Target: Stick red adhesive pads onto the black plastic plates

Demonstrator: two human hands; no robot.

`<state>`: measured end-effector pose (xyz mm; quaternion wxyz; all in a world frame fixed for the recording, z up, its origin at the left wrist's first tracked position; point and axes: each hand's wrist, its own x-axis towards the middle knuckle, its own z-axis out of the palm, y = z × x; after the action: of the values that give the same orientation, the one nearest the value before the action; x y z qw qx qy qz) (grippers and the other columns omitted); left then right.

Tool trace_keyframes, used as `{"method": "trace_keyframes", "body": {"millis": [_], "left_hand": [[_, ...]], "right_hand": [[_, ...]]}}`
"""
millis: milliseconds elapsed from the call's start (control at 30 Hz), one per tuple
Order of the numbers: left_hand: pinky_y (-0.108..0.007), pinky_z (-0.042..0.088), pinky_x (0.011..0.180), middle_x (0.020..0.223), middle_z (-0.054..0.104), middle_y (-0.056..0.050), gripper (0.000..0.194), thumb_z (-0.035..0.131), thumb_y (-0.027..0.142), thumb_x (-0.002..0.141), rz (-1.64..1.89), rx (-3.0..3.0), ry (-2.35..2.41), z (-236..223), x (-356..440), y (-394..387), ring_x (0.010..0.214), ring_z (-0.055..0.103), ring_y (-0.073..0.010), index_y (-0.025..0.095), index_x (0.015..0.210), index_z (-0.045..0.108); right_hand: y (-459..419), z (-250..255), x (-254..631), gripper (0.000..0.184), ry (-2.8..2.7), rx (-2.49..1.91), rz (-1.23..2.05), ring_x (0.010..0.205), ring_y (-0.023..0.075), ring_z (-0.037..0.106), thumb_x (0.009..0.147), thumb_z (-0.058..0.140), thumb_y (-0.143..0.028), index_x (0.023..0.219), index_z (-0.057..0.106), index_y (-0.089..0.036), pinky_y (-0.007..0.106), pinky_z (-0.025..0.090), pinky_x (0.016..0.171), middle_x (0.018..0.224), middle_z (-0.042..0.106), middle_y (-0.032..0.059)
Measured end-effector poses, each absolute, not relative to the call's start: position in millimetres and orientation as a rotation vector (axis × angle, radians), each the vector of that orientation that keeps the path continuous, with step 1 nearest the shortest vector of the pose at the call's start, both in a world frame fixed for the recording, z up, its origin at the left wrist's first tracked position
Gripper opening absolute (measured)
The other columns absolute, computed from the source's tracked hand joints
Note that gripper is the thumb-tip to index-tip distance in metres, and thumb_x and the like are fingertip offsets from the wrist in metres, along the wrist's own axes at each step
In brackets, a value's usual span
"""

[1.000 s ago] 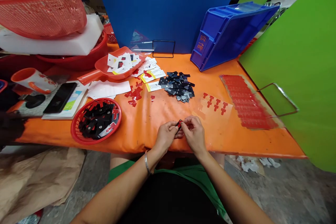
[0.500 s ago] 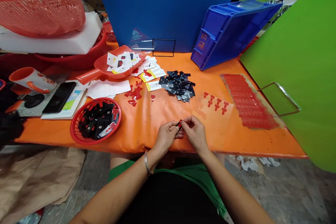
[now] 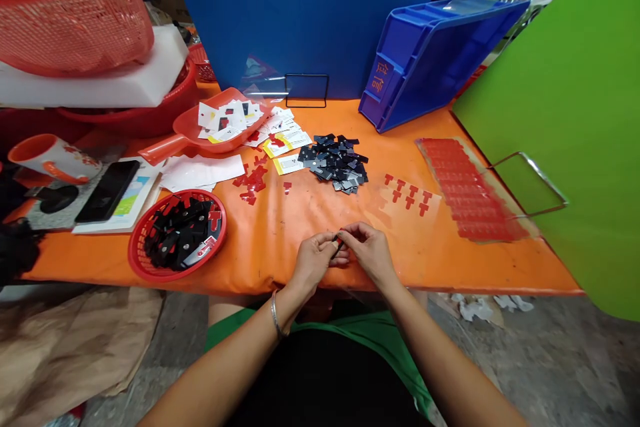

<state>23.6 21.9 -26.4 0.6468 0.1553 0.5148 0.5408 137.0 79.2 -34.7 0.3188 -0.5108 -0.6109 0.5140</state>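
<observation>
Near the front edge of the orange table, my left hand is closed on a small black plate with red on it. My right hand pinches at the top end of the same piece, its thumb and forefinger against the red part; the fingers hide much of it. Beyond my hands lies a heap of small black plates. To the right, several red T-shaped stickers stick to a clear sheet. A red basket at left holds black pieces, some with red T shapes.
Loose red pieces lie left of the heap, below a red scoop full of white cards. A phone and a mug are at far left. A blue crate leans at the back; a red sticker sheet lies at right.
My right fingers have shifted slightly over the held piece, covering more of its red part. The whole view has moved a little; the things on the table stay in place.
</observation>
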Motion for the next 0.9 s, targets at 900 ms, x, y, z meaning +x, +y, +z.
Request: {"method": "trace_keyframes", "body": {"millis": [900], "left_hand": [[-0.037,0.051,0.082,0.087,0.071,-0.007,0.045,0.065,0.04,0.073,1.528,0.756,1.666,40.0,-92.3,-9.3,0.077,0.067,-0.0194,0.013,0.109,0.062]], "right_hand": [[94.7,-27.2,141.0,0.023,-1.838,-1.241,1.146,0.062,0.0164,0.055,0.079,0.053,-0.038,0.068,0.062,-0.019,0.026,0.041,0.057,0.066,0.062,0.0021]]}}
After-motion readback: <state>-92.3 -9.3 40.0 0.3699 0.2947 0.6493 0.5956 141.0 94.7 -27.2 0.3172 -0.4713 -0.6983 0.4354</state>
